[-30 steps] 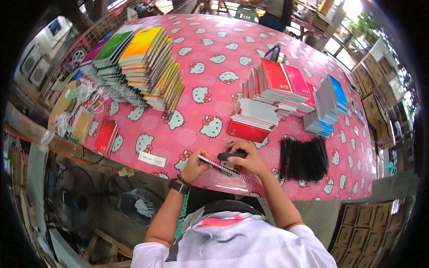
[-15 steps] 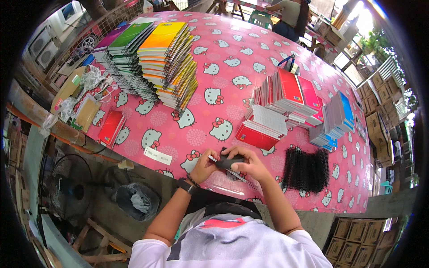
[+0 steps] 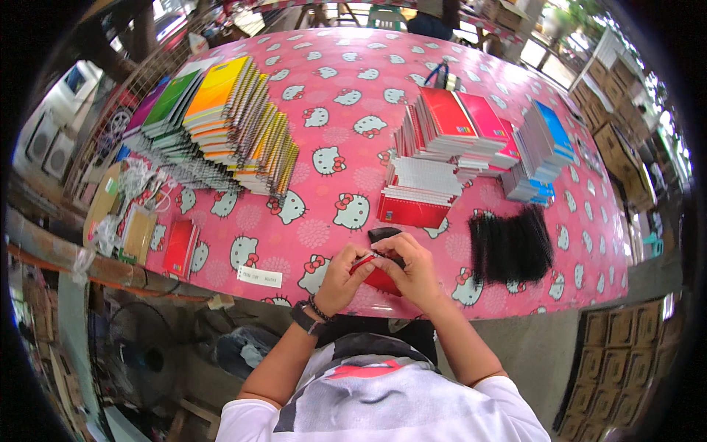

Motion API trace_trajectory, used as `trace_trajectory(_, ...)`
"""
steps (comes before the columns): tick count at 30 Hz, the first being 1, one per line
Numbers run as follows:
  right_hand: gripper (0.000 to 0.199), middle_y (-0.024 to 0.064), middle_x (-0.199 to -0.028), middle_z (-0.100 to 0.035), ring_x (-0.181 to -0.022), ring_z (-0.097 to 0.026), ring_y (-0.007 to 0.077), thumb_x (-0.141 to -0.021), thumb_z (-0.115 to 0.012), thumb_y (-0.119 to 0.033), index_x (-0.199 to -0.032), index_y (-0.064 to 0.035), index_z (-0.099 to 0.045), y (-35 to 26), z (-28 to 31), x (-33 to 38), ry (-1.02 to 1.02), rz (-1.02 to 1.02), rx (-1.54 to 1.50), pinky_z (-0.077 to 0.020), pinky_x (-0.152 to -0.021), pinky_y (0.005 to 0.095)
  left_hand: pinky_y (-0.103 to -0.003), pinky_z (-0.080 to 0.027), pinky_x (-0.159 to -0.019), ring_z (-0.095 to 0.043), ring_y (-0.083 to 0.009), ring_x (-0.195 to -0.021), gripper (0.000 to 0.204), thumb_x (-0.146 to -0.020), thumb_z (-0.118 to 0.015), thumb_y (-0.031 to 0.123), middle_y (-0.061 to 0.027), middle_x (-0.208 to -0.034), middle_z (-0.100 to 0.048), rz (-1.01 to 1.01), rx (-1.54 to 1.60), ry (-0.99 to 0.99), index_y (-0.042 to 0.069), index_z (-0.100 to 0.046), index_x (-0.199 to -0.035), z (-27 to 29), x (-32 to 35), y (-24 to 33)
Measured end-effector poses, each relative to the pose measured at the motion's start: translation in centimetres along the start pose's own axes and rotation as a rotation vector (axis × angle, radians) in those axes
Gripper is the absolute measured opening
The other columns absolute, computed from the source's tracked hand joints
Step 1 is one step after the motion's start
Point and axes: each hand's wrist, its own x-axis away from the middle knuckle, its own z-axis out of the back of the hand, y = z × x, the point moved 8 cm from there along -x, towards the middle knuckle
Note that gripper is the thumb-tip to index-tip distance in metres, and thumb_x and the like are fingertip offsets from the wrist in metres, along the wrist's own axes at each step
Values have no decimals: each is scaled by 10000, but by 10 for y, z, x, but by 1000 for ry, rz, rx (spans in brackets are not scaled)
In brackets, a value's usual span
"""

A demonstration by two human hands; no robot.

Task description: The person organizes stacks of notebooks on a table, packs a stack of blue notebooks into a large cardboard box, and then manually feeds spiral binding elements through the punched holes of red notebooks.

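A red notebook is at the table's front edge, between my two hands and partly hidden by them. My left hand is closed on its left end, thumb and fingers pinched together. My right hand is closed too, its thumb and fingertips pinching the same notebook's edge next to my left fingertips. Whether a wire coil end is in the pinch is too small to tell. Just beyond my right fingers lies a dark, rounded black object, partly covered by that hand.
Black spiral coils lie at right. Beyond my hands stand unbound red notebooks, with blue ones farther right. Spiral-bound yellow notebooks are stacked at left, near a red notebook and a paper slip.
The black object that my right hand gripped is released and lies beyond my fingers. Both hands now pinch the red notebook, whose cover has come into view. The view has shifted.
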Motion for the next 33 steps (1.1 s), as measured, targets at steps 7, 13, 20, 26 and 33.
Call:
trace_trajectory(7,224,107,-817,-526,-717,-567,241,-720,-708,-69,-904,-22,-589,-10,5,27,108,-18,-52,-464,-624,311,-237,-463,-671,-580,-102,-743,132,-827,-640,107,-47,-805,-601,-33,101,-23,13,-585,-899,-4,10,15)
trace_trajectory(13,225,102,-752,-506,-666,-543,246,-717,-726,-131,-848,-20,-581,-19,4,32,138,-5,-29,-445,-590,322,-231,-467,-657,-577,-90,-746,156,-817,-659,122,-41,-806,-614,-36,176,-8,9,-592,-903,-3,20,20)
trace_trajectory(20,161,121,-759,-526,-648,-532,273,-754,-672,-97,-864,-9,-592,-41,-17,25,134,65,183,-436,-576,340,-226,-458,-737,-546,-74,-816,131,-846,-633,97,-17,-862,-580,-5,228,7,34,-541,-916,8,26,14)
trace_trajectory(26,315,152,-925,-565,-856,-550,295,-766,-662,-121,-1040,5,-571,-46,-48,10,-15,102,242,-449,-734,347,-211,-428,-753,-506,-55,-853,137,-873,-604,126,-1,-915,-550,62,279,159,49,-524,-954,42,36,6)
trace_trajectory(33,456,154,-1161,-521,-1090,-490,285,-785,-654,-179,-1184,-10,-511,-17,4,7,175,-62,171,-377,-933,374,-336,-386,-794,-447,-167,-829,308,-940,-476,352,-31,-884,-485,7,-39,1223,44,-497,-937,272,131,-3)
